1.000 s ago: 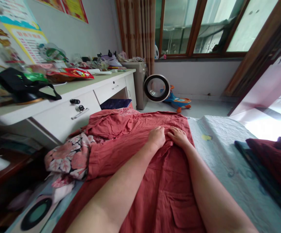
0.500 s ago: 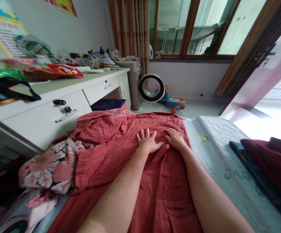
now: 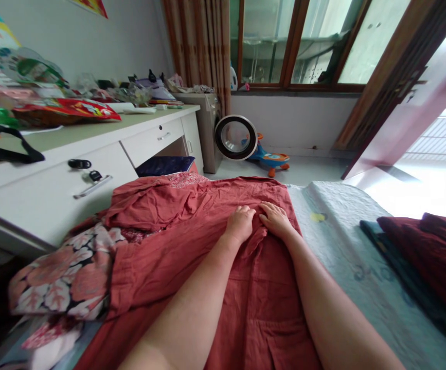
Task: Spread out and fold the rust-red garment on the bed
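Pocketed garment [image 3: 263, 295]: brick red, solid. Floral cloth [image 3: 64, 277], 8 o'clock: coral, white, black. Sheet [image 3: 334, 246], 4 o'clock: pale aqua, yellow motif. Folded cloth [image 3: 423, 249], 3 o'clock: maroon.

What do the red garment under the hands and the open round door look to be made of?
The red garment: matt woven cloth, perhaps cotton; it creases softly and shows seams. The round door: glossy see-through centre with highlights, glass or clear plastic; smooth, even rim, probably plastic.

pale blue bedding [image 3: 334, 231], rumpled red garment [image 3: 176, 257], floral cloth [image 3: 63, 280] at left, folded dark clothes [image 3: 427, 252] at right
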Demonstrator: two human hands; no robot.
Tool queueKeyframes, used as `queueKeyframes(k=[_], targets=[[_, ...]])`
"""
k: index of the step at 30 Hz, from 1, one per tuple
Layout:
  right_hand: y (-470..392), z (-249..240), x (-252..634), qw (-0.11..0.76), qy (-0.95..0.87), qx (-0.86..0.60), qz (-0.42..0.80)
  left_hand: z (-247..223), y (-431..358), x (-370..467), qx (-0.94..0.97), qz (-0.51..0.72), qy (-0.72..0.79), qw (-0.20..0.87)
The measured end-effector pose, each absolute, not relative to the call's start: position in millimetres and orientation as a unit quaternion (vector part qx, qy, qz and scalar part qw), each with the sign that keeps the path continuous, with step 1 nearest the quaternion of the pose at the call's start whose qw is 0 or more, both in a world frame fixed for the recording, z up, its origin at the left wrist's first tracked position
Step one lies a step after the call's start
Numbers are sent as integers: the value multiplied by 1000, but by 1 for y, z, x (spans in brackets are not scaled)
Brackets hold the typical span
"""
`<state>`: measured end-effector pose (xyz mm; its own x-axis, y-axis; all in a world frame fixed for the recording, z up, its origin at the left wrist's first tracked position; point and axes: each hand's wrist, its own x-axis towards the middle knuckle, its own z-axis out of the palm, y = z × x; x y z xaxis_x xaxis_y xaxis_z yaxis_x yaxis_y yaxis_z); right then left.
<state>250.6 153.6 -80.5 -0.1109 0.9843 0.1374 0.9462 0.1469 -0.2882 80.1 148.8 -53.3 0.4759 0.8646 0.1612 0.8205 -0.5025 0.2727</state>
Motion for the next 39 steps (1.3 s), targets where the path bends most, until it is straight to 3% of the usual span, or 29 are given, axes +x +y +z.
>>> queueKeyframes(k=[7, 12, 19, 25, 32, 39], targets=[[154, -80, 250, 157, -740, -650, 71, -52, 151, 70, 833, 105, 537, 85], [153, -80, 251, 180, -734, -649, 85, -49, 162, 57, 817, 17, 555, 156], [149, -61, 244, 338, -714, -610, 67, -47, 166, 53, 804, -20, 562, 192], [141, -56, 236, 191, -752, -622, 105, -43, 163, 54, 800, -29, 563, 202], [138, -62, 240, 143, -746, -642, 102, -39, 165, 52, 804, -26, 558, 204], [140, -66, 240, 107, -738, -656, 117, -55, 171, 71, 824, 155, 533, 115]])
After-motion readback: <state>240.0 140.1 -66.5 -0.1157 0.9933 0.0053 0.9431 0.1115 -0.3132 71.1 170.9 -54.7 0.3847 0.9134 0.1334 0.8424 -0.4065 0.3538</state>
